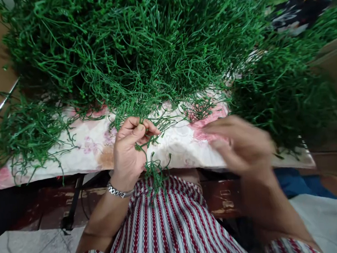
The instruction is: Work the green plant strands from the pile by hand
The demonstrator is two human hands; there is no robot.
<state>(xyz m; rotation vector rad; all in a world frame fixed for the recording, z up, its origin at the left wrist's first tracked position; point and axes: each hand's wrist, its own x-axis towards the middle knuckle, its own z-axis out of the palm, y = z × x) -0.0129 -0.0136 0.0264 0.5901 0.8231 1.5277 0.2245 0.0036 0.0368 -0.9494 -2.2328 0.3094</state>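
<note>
Green stems (156,173) sit pinched in the left hand (129,151); the right hand (242,143) blurs, grip unclear.

We observe slender green strands (156,175), curled and loosely tangled, pinched in the left hand (130,155), with a tuft hanging below.

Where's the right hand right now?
In the head view, the right hand is right of center, motion-blurred, over the floral cloth, beside the smaller green pile at right.
</note>
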